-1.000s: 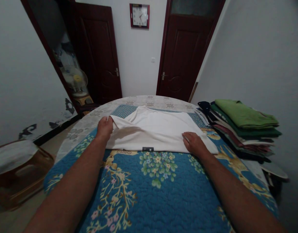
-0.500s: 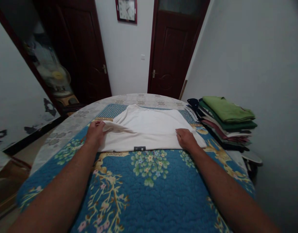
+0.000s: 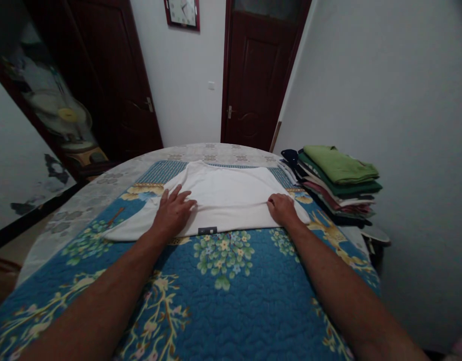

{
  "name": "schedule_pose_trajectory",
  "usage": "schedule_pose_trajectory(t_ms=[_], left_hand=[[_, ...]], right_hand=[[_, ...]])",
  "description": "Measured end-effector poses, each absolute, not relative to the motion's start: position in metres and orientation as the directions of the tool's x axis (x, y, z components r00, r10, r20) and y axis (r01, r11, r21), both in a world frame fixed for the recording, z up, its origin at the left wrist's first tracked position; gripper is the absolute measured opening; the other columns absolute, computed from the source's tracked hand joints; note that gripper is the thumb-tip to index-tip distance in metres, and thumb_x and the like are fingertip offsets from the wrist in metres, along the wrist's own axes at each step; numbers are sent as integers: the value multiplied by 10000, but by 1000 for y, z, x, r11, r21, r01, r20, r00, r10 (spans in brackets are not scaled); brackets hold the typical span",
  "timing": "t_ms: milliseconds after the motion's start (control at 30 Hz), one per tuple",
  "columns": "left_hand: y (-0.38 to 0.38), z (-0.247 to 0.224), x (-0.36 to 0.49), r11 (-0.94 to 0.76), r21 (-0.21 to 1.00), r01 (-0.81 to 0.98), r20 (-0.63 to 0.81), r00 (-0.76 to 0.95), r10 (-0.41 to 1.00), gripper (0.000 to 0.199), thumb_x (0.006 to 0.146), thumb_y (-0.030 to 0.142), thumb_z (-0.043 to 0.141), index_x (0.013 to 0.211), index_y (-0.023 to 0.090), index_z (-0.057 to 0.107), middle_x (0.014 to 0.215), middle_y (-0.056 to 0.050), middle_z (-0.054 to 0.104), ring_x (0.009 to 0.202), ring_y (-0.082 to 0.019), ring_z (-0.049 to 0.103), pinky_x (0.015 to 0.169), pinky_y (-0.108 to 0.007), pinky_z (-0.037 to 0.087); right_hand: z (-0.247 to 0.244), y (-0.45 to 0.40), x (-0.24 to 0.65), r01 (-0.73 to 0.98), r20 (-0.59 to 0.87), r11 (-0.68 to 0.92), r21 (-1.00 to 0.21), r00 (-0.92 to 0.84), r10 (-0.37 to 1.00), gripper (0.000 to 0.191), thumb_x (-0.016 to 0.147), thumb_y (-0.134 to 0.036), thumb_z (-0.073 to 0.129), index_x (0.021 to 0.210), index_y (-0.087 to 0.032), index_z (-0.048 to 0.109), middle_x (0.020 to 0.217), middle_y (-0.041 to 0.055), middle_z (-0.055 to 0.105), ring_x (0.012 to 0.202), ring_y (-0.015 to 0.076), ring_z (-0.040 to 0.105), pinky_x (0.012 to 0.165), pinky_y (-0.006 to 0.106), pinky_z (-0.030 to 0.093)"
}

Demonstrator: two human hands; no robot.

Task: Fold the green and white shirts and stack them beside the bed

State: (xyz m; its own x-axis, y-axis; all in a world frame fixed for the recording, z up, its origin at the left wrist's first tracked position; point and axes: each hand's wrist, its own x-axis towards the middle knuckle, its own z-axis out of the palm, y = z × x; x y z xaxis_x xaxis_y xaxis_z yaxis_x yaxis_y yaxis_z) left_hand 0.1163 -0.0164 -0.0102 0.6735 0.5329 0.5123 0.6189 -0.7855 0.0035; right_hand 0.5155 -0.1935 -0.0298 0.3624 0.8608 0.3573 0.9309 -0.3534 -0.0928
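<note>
A white shirt (image 3: 231,185) lies across the table with its near part folded over, and a small dark label (image 3: 207,230) sits on its front edge. My left hand (image 3: 174,210) rests flat on the left part of the fold, fingers spread and holding nothing. Beyond that hand, a pointed corner of the white cloth stretches out to the left. On the right, my right hand (image 3: 281,208) has its fingers curled and pinched at the edge of the fold; the fingertips are partly hidden.
A blue flowered quilt (image 3: 231,311) covers much of the round table, over a pale patterned tablecloth (image 3: 84,200). Several folded clothes (image 3: 336,183) are stacked at the right, a green one on top. A stool (image 3: 375,234) stands past the right edge, near the wall.
My left hand has let go of the lifted cloth and moved right, now lying flat on the shirt. The left corner has dropped flat. My right hand keeps its place on the fold.
</note>
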Motion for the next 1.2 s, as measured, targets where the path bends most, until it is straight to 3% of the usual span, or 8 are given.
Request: schedule_pose_trajectory(t_ms=[267,433,533,600,667,867,1033,1200], left_hand=[[1,-12,102,-693,-21,721,418,636,649,369,1036,261,469,1148,227,820,1303,-148,775,1408,-411,560,1245,-758,204],[-8,1,103,-660,-14,751,531,565,631,367,1014,198,466,1132,202,814,1369,-158,746,1517,-441,459,1263,-785,138],[-30,4,121,-752,29,659,567,608,555,355,1021,226,486,1178,173,799,1352,-169,745,1497,-383,505,1281,-649,299],[-49,-2,139,-837,63,543,525,695,491,392,1050,248,450,1251,165,777,1338,-165,750,1423,-317,587,1225,-516,440],[-69,-13,155,-883,79,462,441,779,447,436,1071,292,439,1373,170,729,1405,-161,726,1419,-295,597,1206,-474,474],[-91,-34,167,-809,54,585,202,787,583,616,1089,508,439,1622,214,539,1720,-156,461,1618,-387,361,1289,-650,288],[-84,-32,163,-737,74,672,167,720,673,753,1065,633,409,1671,190,473,1765,-210,344,1653,-401,285,1300,-689,177],[-79,-35,158,-647,98,756,141,633,761,886,1030,707,375,1689,118,428,1769,-286,270,1668,-450,205,1261,-765,161]], right_hand=[[-25,-197,513,918,377,-378,-117,393,839,271,1022,-215,536,1172,-201,762,1262,147,727,1261,319,573,1182,507,321],[-18,-197,483,984,429,-152,-96,179,885,339,1021,-217,542,1276,-141,752,1377,182,693,1358,311,543,1214,469,389],[-21,-193,438,991,425,68,-119,-11,905,426,1062,-257,488,1408,-120,696,1472,183,663,1443,286,518,1250,450,402],[-26,-191,406,975,404,174,-138,-105,909,497,1089,-308,462,1524,-121,613,1572,179,602,1517,282,473,1288,468,369],[-29,-191,382,965,346,208,-160,-142,927,573,1106,-388,455,1606,-118,527,1658,185,518,1576,304,417,1311,511,331],[-25,-197,375,972,123,37,-234,-8,992,730,1116,-600,382,1703,-167,386,1784,143,310,1669,353,235,1342,634,158],[-24,-199,389,961,78,-105,-257,129,989,796,1100,-658,351,1733,-176,324,1807,130,238,1688,340,172,1353,617,66],[-27,-205,414,930,49,-260,-260,282,958,854,1085,-686,340,1746,-148,276,1816,155,191,1693,346,131,1344,637,33]])
